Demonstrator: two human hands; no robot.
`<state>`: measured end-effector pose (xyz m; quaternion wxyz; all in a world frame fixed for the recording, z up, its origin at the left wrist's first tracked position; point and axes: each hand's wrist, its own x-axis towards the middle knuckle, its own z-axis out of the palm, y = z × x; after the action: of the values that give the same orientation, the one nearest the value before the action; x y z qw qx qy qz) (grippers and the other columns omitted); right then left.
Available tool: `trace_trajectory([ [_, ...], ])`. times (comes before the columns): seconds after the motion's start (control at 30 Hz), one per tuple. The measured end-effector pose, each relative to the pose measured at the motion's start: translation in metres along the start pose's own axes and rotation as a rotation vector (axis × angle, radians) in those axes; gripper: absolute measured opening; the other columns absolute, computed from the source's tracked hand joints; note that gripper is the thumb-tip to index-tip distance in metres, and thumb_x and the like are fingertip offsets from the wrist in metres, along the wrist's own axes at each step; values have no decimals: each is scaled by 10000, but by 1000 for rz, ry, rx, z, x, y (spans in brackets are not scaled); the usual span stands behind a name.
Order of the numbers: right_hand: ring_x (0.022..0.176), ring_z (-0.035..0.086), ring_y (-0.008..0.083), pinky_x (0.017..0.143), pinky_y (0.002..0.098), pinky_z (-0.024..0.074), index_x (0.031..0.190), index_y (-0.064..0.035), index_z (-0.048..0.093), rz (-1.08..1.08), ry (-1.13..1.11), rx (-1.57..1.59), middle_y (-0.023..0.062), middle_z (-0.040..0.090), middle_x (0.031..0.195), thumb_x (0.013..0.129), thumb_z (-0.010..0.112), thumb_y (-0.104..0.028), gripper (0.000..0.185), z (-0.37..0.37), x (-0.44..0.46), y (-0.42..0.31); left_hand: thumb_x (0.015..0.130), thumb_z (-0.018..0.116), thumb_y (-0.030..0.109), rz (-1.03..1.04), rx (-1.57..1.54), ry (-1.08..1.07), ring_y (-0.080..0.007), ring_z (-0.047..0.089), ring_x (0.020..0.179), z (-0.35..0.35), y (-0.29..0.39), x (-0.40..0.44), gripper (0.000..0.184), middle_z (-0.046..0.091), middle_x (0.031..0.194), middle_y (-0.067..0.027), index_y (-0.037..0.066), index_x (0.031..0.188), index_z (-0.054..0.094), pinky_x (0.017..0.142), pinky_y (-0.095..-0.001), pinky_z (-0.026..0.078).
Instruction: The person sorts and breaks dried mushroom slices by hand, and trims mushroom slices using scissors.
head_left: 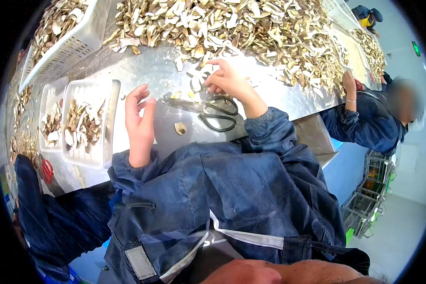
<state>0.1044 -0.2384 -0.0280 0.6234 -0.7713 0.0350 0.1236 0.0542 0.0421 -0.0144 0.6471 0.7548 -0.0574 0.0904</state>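
My left hand (139, 124) is raised over the metal table, its fingers loosely bent and the thumb apart, with nothing in it. Beside it on the right lie scissors (216, 111) with black handles, their blades pointing left. My right hand (232, 84) is above the scissors, index finger stretched out and the other fingers curled, close to a few loose mushroom slices (196, 83). No slice shows in its grasp. A single mushroom piece (180, 128) lies below the scissors. The large pile of sliced mushrooms (232, 28) spreads beyond both hands.
Two white trays (110, 124) with mushroom slices stand left of my left hand. A larger white basket (66, 59) of slices is at the upper left. Red-handled scissors (47, 170) lie near the left table edge. A co-worker (371, 113) is at the right.
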Motion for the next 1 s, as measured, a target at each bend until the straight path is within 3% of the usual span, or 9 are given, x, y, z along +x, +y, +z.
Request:
trace_trajectory([
  [0.13, 655, 680, 279, 606, 358, 526, 1194, -49, 568, -229, 346, -499, 137, 696, 787, 846, 661, -138, 371, 7, -10, -11, 940, 600, 108, -12, -23, 13, -206, 573, 1095, 0, 0, -1, 341, 581, 1233, -105, 20, 1268, 565, 927, -329, 462],
  [0.23, 719, 664, 350, 660, 425, 530, 1058, -62, 650, -240, 288, -572, 141, 682, 809, 832, 673, -187, 260, 12, -8, -13, 939, 598, 102, -30, -19, 0, -203, 577, 1080, 2, 0, -1, 331, 586, 1218, -105, 21, 1258, 569, 909, -323, 465],
  [0.37, 818, 657, 352, 721, 457, 522, 926, -75, 714, -354, 238, -772, 130, 656, 893, 821, 678, -251, 208, 26, 8, 12, 939, 594, 97, -30, -35, -67, -187, 579, 1055, 15, -1, -6, 316, 595, 1185, -92, 23, 1245, 576, 876, -307, 464],
  [0.57, 823, 652, 321, 736, 418, 521, 900, -49, 692, -227, 186, -622, 121, 654, 918, 765, 717, -263, 254, 21, 8, 16, 960, 574, 89, -75, -99, -121, -166, 593, 1001, 16, 3, -10, 288, 609, 1143, -88, 5, 1235, 570, 842, -282, 460],
  [0.63, 731, 651, 295, 688, 389, 519, 885, -41, 679, -182, 135, -443, 117, 664, 816, 754, 734, -226, 233, 17, 9, 20, 969, 562, 84, -135, -184, -134, -165, 602, 984, 18, 6, -11, 277, 613, 1146, -101, 0, 1232, 567, 834, -278, 462],
  [0.7, 642, 634, 190, 612, 319, 500, 882, -25, 674, -141, 124, -255, 78, 668, 723, 762, 767, -191, 225, 16, 8, 19, 993, 543, 121, -188, -267, -178, -178, 613, 989, 20, 8, -11, 285, 615, 1158, -118, 2, 1252, 545, 834, -286, 474],
  [0.8, 662, 612, 113, 595, 269, 477, 889, -12, 681, -88, 75, -86, 45, 666, 740, 777, 788, -176, 226, 13, -3, -2, 1037, 473, 261, -366, -515, -199, -197, 616, 1025, 26, 17, -12, 370, 610, 1188, -130, -2, 1296, 501, 847, -304, 495],
  [0.9, 708, 609, 65, 615, 212, 475, 938, -17, 659, -68, -224, 187, 16, 673, 801, 856, 768, -156, 195, 29, -29, -41, 1060, 403, 360, -591, -872, -197, -228, 626, 1039, 38, 22, -14, 440, 609, 1193, -151, 21, 1338, 450, 850, -329, 510],
  [1.0, 658, 665, 212, 611, 352, 511, 847, -25, 698, -266, 1, -95, 115, 685, 739, 829, 741, -300, 279, 44, -17, -18, 1066, 358, 379, -722, -1021, -206, -219, 642, 892, 43, 18, -15, 440, 629, 1085, -127, 33, 1325, 443, 742, -324, 515],
])
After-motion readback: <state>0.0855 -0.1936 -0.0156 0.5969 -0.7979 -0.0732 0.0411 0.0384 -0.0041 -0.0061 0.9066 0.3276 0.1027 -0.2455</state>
